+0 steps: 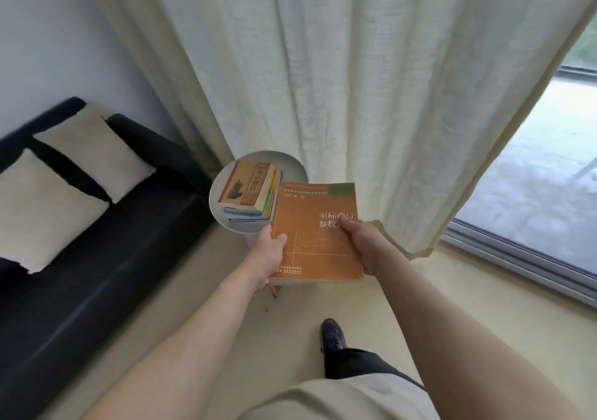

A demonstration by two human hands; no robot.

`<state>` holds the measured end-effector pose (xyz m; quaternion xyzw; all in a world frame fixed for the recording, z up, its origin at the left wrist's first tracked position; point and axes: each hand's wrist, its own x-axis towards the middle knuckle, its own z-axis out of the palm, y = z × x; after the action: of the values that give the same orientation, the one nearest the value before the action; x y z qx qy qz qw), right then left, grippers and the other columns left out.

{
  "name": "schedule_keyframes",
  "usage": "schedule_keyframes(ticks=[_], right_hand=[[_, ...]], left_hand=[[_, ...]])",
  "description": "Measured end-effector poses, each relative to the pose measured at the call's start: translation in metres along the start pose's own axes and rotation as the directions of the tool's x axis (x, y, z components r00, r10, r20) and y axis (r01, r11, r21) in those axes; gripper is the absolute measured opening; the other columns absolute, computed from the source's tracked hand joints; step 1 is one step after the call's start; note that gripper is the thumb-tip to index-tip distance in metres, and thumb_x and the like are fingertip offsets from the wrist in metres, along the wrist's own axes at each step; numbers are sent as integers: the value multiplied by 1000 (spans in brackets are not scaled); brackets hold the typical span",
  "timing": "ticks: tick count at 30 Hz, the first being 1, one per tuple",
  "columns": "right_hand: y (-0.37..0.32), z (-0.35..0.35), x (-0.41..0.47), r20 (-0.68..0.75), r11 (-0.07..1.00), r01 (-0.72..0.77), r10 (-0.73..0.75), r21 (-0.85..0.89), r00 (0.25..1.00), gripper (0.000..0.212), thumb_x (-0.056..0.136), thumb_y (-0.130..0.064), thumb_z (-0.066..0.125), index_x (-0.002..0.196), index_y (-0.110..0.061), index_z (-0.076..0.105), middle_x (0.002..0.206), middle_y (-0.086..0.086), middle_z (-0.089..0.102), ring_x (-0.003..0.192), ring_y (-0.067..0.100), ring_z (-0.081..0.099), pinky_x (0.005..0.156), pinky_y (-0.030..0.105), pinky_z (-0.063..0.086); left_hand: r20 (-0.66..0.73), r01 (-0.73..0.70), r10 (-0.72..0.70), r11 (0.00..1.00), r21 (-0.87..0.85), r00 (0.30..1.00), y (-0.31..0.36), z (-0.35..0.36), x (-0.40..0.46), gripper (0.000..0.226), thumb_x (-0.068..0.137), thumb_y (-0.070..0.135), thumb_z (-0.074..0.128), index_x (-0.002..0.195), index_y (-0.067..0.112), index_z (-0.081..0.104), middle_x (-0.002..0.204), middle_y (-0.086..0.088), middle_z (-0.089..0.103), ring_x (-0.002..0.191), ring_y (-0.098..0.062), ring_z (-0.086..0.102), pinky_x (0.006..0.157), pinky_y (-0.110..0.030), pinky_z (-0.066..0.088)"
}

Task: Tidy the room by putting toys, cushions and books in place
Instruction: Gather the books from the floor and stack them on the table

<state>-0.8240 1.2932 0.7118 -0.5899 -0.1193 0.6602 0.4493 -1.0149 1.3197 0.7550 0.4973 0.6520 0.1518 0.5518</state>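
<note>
Both my hands hold an orange book (315, 225) flat in the air, just in front of a small round white side table (290, 161). My left hand (269, 255) grips the book's lower left edge with the thumb on the cover. My right hand (363, 245) grips its right edge, thumb lying over the white title. A stack of several books (250, 190) rests on the table, a brown-covered one on top. The orange book's far edge overlaps the table's right side.
A dark sofa (97, 274) runs along the left wall with two cream cushions (42, 209) (93, 151) on it. Pale curtains (355, 80) hang behind the table. A glass door (533, 193) is at right. My shoe (332, 335) stands on the beige floor.
</note>
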Motion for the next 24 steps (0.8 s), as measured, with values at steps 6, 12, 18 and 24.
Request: schedule_keyframes(ticks=[6, 12, 18, 24], right_hand=[[-62, 102, 98, 108, 985, -99, 114, -140, 988, 22, 98, -32, 55, 109, -15, 62, 91, 4, 71, 78, 20, 69, 63, 32, 56], [-75, 161, 170, 41, 907, -257, 286, -332, 957, 11, 98, -20, 52, 103, -10, 55, 95, 9, 64, 80, 23, 62, 65, 33, 52], [-74, 218, 255, -57, 891, -342, 341, -298, 938, 12, 97, -11, 51, 108, -8, 56, 105, 12, 64, 93, 27, 62, 81, 40, 52], [-97, 288, 343, -190, 935, -282, 243, -213, 951, 24, 93, 1, 52, 115, -8, 57, 111, 14, 66, 102, 32, 63, 87, 44, 54]], left_hand=[[-159, 6, -6, 1000, -3, 987, 43, -91, 94, 31, 106, 23, 39, 136, 20, 46, 114, -5, 66, 99, -22, 66, 89, -42, 55], [-159, 134, -150, 985, -109, 976, 32, -137, 165, 30, 105, 21, 39, 133, 19, 49, 106, -3, 67, 93, -18, 66, 70, -31, 52], [-8, 186, -186, 983, 3, 983, 33, -200, 273, 33, 106, 25, 41, 138, 22, 42, 110, -1, 64, 94, -14, 65, 73, -30, 53], [88, 210, -224, 967, 146, 971, 37, -264, 412, 33, 103, 24, 49, 135, 15, 48, 115, -4, 64, 98, -19, 64, 90, -40, 54]])
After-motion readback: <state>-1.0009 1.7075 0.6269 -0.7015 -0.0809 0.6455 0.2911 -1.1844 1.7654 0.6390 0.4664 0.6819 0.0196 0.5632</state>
